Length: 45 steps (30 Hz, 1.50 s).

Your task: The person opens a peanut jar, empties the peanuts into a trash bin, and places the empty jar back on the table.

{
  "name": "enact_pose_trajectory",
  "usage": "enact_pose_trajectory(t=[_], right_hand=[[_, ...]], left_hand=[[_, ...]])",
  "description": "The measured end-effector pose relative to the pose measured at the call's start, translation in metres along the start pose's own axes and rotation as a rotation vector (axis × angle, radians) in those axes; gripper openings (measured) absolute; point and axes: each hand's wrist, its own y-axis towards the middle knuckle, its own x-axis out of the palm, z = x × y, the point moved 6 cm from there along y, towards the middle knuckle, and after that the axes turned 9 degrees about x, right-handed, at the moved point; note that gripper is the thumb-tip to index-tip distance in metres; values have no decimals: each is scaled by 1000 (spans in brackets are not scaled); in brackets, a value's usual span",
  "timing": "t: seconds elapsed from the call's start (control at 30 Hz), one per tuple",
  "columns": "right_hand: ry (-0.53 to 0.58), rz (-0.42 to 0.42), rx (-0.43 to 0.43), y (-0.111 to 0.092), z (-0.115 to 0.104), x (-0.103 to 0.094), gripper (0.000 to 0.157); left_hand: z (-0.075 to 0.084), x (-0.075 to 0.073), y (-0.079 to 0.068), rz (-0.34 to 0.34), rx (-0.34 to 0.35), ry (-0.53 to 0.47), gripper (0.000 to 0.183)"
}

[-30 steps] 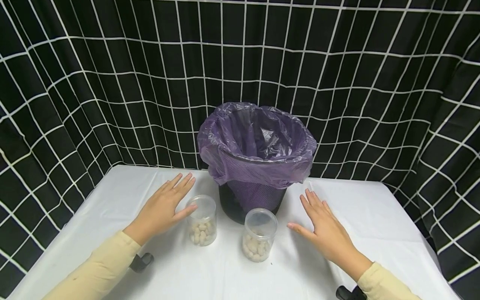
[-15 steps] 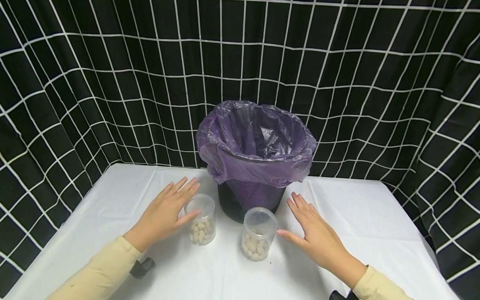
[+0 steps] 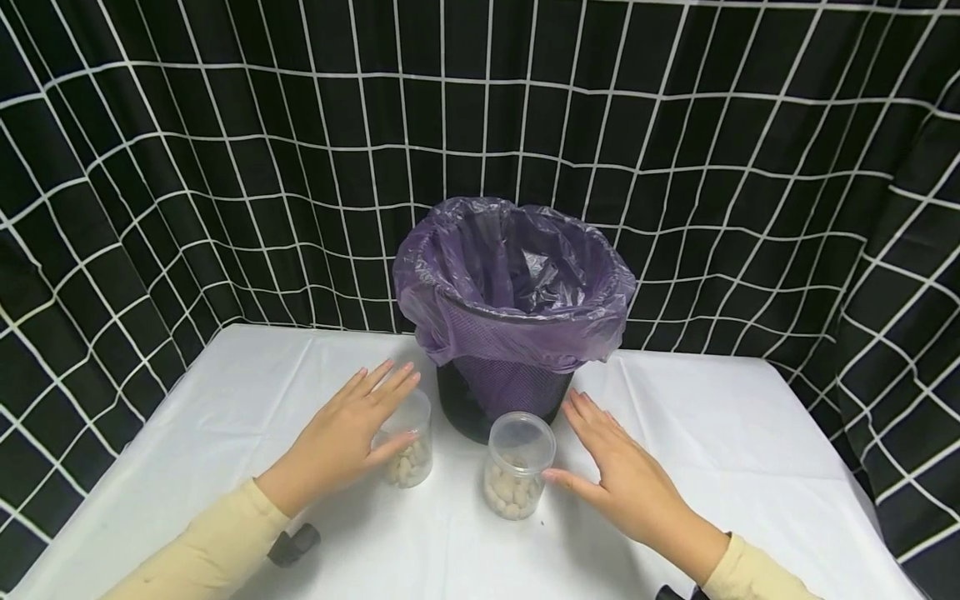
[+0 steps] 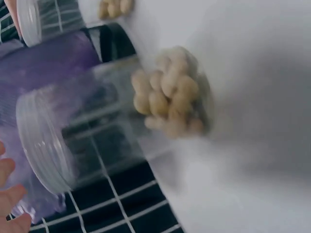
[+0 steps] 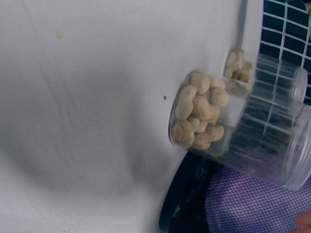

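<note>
My left hand (image 3: 348,437), fingers straight and thumb out to the side, is over the left clear plastic jar (image 3: 418,450) and hides part of it. Lidless and upright, this jar holds peanuts in their shells (image 4: 170,94) in its lower part. To its right stands a second clear jar (image 3: 519,467), also open-topped, with peanuts (image 5: 199,109) at the bottom. My right hand (image 3: 622,475) is extended beside that jar, its thumb tip close to the wall; contact cannot be told. Only fingertips (image 4: 10,199) show at the edge of the left wrist view.
Behind the jars stands a dark mesh waste bin (image 3: 457,400) lined with a purple plastic bag (image 3: 517,342). A white cloth (image 3: 697,433) covers the table. Black curtain with a white grid (image 3: 300,125) surrounds the back and sides. A tiny dark speck lies by the right jar.
My left hand has shifted right over the left jar, covering more of it. My right hand has moved left, its thumb now close to the right jar. Both jars stay in place.
</note>
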Motion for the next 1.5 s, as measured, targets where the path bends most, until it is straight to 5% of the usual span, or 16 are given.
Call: enact_pose_trajectory(t=[0.23, 0.67, 1.5], right_hand=[[7, 5, -7, -2, -5, 0, 85], [64, -8, 8, -6, -15, -2, 82], [78, 20, -42, -12, -29, -2, 80]], left_hand=[[21, -4, 8, 24, 77, 42, 69], [58, 0, 12, 168, 241, 121, 75], [79, 9, 10, 73, 228, -1, 81]])
